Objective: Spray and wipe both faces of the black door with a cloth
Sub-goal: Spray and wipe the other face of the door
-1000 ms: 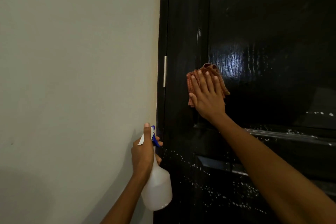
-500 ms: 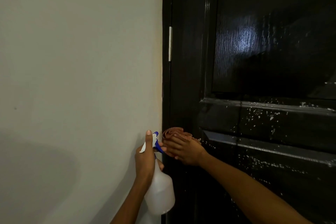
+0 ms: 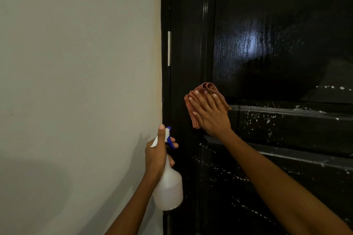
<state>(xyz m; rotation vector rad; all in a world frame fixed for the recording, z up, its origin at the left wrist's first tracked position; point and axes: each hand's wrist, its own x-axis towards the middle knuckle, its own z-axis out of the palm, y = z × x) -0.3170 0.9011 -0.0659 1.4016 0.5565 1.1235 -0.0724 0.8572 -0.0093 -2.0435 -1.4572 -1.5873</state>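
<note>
The glossy black door point(image 3: 277, 53) fills the right half of the view, with white spray droplets on its lower panels. My right hand point(image 3: 211, 115) presses an orange checked cloth point(image 3: 193, 101) flat against the door's left stile, fingers straight and spread, just below the upper panel. My left hand point(image 3: 157, 153) grips the neck of a white spray bottle point(image 3: 169, 189) with a blue trigger, held upright beside the door frame, below and left of the cloth.
A plain pale wall point(image 3: 76, 82) takes up the left half. A silver hinge point(image 3: 169, 48) sits on the black frame point(image 3: 165, 5) between wall and door. Raised horizontal mouldings point(image 3: 286, 110) cross the door at hand height.
My right hand has slid the cloth down the stile near the bottle, then back up and right to the moulding. The view dipped and rose again. My left hand kept holding the bottle.
</note>
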